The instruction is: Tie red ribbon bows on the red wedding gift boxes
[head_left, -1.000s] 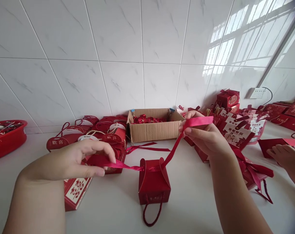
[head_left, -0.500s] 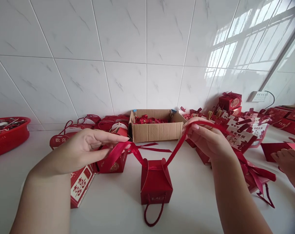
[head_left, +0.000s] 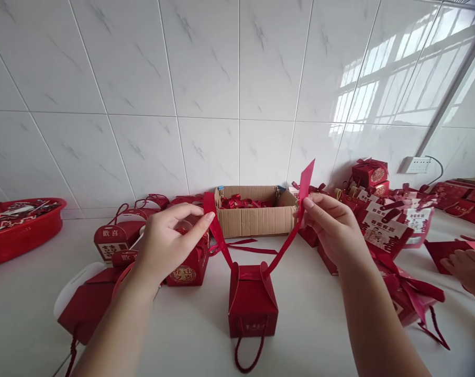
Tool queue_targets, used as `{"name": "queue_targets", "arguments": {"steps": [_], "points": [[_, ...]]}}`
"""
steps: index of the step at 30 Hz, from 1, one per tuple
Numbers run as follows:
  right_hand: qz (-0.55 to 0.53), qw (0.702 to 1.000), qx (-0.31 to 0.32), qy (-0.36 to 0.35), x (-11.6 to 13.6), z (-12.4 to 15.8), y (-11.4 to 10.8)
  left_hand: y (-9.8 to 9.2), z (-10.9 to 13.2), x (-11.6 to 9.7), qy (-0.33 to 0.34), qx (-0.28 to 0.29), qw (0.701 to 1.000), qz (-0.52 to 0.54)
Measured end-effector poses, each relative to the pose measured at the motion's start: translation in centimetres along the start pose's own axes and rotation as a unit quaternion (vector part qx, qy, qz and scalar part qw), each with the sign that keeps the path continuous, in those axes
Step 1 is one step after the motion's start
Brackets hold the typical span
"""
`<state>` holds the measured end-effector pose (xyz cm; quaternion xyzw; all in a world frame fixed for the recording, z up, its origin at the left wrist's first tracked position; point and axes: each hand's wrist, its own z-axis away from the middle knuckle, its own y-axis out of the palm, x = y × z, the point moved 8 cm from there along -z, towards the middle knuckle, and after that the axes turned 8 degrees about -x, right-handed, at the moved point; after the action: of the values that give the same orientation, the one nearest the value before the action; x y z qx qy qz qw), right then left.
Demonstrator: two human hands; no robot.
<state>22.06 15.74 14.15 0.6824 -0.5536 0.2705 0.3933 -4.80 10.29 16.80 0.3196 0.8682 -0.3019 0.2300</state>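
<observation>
A small dark-red gift box (head_left: 253, 303) stands upright on the white table in front of me, its rope handle hanging at the near side. A red ribbon (head_left: 287, 245) passes through the top flaps of the box, and both its ends rise in a V. My left hand (head_left: 174, 233) pinches one end between thumb and fingertips, up and left of the box. The other end is pinched in my right hand (head_left: 331, 222), with a slant-cut tip sticking up above the fingers.
Behind the box sits an open cardboard carton (head_left: 256, 222) holding red ribbons. Finished-looking red boxes (head_left: 410, 293) and paper bags (head_left: 384, 225) crowd the right; more red boxes (head_left: 88, 296) lie left. A red basin (head_left: 25, 230) is far left. Another person's hand (head_left: 467, 267) shows at the right edge.
Both hands have slid toward the ribbon's ends, and the ends now point upward. My left hand has moved right. The view has tilted up and shifted slightly.
</observation>
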Motion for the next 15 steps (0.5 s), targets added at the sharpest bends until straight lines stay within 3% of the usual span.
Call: {"name": "queue_targets", "arguments": {"steps": [4,8,15], "points": [[0.011,1.0,-0.011,-0.008,0.4,0.3,0.2,1.0,0.5,-0.7,0.0,0.051,0.998,0.043],[-0.002,1.0,-0.017,-0.001,0.4,0.4,0.5,1.3,0.7,-0.7,-0.016,0.062,0.992,0.108],[-0.006,1.0,0.0,0.006,0.3,0.6,1.2,3.3,0.9,-0.1,-0.074,0.095,0.945,0.305]]}}
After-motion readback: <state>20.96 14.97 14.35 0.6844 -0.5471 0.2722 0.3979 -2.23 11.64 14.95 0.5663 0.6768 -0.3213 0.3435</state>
